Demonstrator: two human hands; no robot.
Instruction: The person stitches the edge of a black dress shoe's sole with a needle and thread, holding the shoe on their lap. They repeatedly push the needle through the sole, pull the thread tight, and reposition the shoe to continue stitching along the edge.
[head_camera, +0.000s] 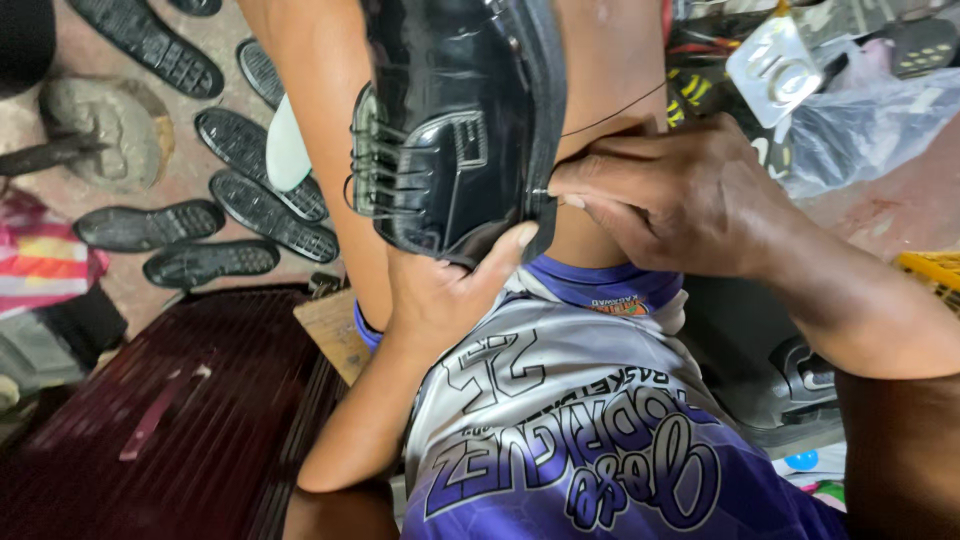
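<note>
A glossy black lace-up shoe (455, 120) sits clamped between my bare knees, sole edge toward the right. My left hand (445, 290) grips it from below, thumb pressed on the lower edge near the toe. My right hand (665, 195) pinches something thin, probably a needle, against the sole edge, and a dark thread (615, 112) runs up from it. I cannot see the needle itself clearly. My lap is covered by grey and purple shorts (580, 420).
Several loose black shoe soles (255, 200) lie on the floor at the left beside a round stone-like block (105, 130). A dark red ribbed mat (190, 420) is at lower left. Clear plastic bags and packaging (860, 110) fill the upper right.
</note>
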